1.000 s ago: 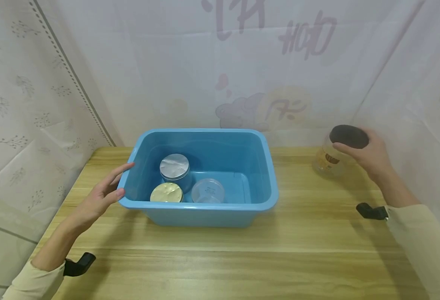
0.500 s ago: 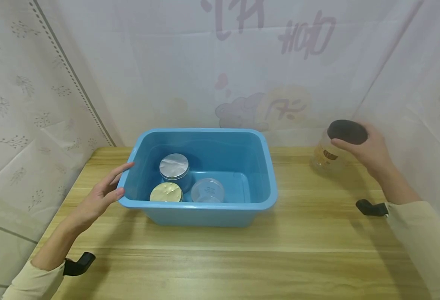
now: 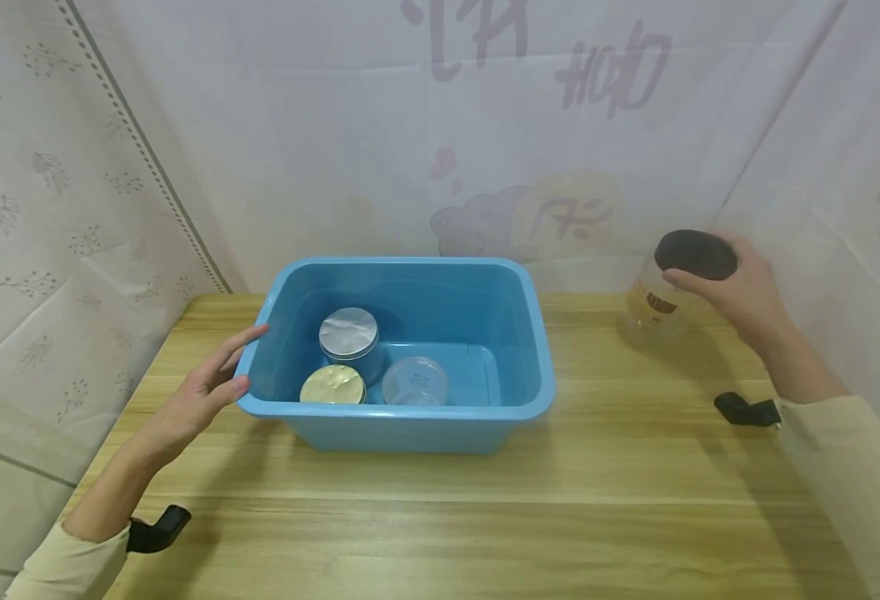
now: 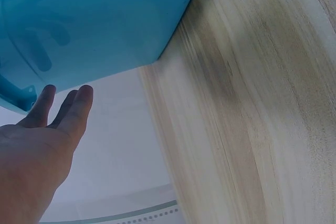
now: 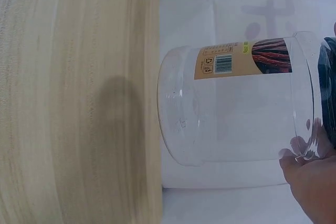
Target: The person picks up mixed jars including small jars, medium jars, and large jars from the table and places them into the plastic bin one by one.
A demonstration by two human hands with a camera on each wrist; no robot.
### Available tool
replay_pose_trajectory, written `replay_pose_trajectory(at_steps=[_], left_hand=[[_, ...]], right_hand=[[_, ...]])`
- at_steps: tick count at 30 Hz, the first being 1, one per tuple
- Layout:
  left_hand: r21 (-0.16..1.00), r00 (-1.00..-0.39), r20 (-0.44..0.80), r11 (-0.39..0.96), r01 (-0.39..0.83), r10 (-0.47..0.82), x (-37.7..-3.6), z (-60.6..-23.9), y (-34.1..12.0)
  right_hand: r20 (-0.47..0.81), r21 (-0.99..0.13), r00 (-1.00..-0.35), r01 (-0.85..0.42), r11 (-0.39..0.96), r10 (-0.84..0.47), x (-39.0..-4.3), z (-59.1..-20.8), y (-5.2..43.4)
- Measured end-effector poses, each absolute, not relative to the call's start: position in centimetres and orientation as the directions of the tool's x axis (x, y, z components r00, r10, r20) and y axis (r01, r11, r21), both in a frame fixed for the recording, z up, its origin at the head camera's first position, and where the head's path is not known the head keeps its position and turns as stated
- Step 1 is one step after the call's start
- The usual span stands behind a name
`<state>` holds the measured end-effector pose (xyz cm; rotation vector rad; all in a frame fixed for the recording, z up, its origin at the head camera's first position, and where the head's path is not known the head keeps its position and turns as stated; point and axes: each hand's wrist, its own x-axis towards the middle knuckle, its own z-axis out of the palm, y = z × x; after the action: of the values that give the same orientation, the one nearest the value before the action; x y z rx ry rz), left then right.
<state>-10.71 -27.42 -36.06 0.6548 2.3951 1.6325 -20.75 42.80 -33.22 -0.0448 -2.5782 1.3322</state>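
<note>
My right hand grips a clear plastic jar around its black lid, at the right side of the table. The jar leans slightly and hangs a little above the wood, its shadow falling apart from it. In the right wrist view the jar is see-through, with a label bearing a barcode. At the left, my left hand touches the rim of a blue plastic tub, its fingers fairly straight against the outside.
Inside the tub stand a silver-topped can, a gold-topped can and a clear round container, all toward the left and middle. Pale printed cloth hangs behind the wooden table and along both sides.
The right hand has raised the jar slightly, and its lid sits higher in the head view. The left hand and the tub have stayed almost still.
</note>
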Motion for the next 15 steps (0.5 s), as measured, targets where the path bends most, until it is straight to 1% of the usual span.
replay_pose_trajectory(at_steps=[6,10,15], left_hand=[[0.916,-0.885,0.118,0.295,0.271,0.450,-10.7,-36.2,-27.5],[0.916,-0.885,0.114,0.298,0.270,0.451,-10.7,-36.2,-27.5],[0.915,-0.886,0.112,0.302,0.268,0.449,-10.7,-36.2,-27.5]], right_hand=[[0.216,-0.825,-0.970,-0.120,0.552,0.112,-20.7,-32.4,42.3],[0.224,-0.814,-0.971,-0.135,0.565,0.090,-20.6,-31.7,41.8],[0.220,-0.821,-0.973,-0.148,0.551,0.066,-20.5,-30.8,41.2]])
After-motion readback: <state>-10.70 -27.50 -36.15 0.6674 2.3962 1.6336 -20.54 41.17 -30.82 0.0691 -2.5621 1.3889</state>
